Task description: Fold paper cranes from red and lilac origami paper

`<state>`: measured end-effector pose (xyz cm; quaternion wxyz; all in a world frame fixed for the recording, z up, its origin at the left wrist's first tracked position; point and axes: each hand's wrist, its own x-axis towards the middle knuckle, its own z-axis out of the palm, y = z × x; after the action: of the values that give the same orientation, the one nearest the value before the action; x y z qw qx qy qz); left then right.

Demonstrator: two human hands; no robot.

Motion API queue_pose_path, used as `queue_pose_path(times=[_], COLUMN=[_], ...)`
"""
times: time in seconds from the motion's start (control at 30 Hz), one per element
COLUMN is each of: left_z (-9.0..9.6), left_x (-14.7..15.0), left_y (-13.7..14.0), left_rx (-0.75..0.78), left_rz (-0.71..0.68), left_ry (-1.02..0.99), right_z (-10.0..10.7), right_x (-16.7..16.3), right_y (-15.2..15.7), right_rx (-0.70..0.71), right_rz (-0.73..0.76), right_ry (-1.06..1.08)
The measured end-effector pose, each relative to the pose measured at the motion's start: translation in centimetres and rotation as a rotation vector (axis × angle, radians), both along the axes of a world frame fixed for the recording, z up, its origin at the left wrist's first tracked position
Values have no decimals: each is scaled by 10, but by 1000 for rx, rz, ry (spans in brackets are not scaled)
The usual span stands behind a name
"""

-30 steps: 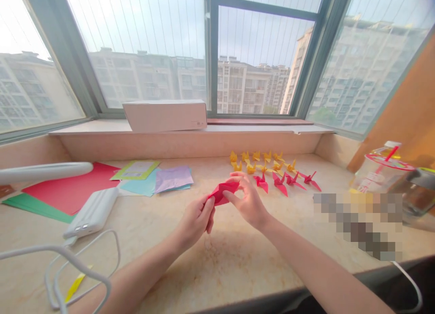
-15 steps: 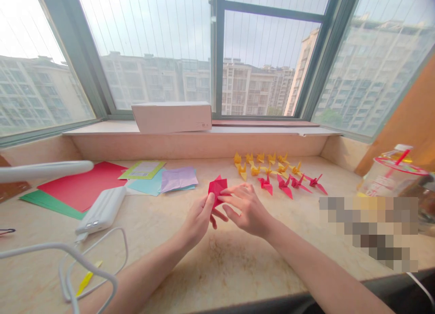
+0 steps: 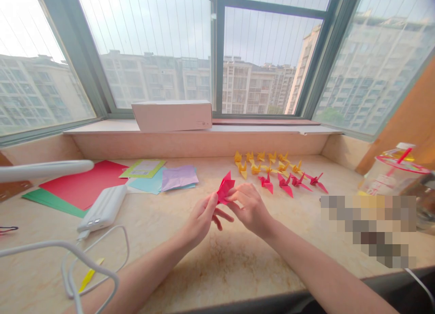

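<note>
A folded piece of red origami paper (image 3: 225,187) is held above the counter, between my two hands. My left hand (image 3: 203,214) pinches its lower left edge between thumb and fingers, some fingers reaching out beneath it. The fingertips of my right hand (image 3: 250,210) are closed on its right side. The paper stands tilted with a point upward. Beyond my right hand sit several red paper cranes (image 3: 284,183) in a row, with several yellow paper cranes (image 3: 261,157) behind them.
On the left lie red paper (image 3: 81,182), green paper (image 3: 50,202), a purple sheet (image 3: 179,178) and a white power bank (image 3: 102,207) with a looped cable (image 3: 117,277). A white box (image 3: 171,116) rests on the sill. A lidded cup (image 3: 387,178) with a straw stands at right.
The red paper has turned and shifted slightly right, its point now higher. My right hand's fingers have gone from loosely spread beside it to gripping its right side.
</note>
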<state>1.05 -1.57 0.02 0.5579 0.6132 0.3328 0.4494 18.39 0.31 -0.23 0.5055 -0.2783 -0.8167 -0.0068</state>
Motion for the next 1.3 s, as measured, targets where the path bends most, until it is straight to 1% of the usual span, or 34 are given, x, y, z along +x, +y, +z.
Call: queue_pose_path(times=[0.2,0.3,0.4,0.5,0.63,0.8,0.87,1.0,1.1,1.3], left_z=[2,3,4,7,9,5,2,-2,-2,2], left_x=[0,0,-1,-2,-2,-1,-1,-1,-1,-3], left_y=[0,0,0,-1,-3,0,2,4,2,-3], left_rx=[6,-4,-10,-10,-17,-33,-32,-21,2,20], left_rz=[30,30,31,32,33,95,114,123,113,16], left_ry=[47,59,74,93,97,86,78,44,57,53], right_z=[3,5,5,3,-2,-3,-2,-4,-5,-1], right_x=[-2,-2,-3,-3,-1,1,1,0,0,-2], right_y=[-4,-6,-7,-6,-4,-4,-4,-3,-3,-5], right_rx=[-241,-300,-324,-321,-284,-224,-228,-285,-282,-152], right_rz=[97,109,110,66,1,-36,-42,-60,-72,-99], right_ry=[160,158,135,137,92,81,104,181,177,19])
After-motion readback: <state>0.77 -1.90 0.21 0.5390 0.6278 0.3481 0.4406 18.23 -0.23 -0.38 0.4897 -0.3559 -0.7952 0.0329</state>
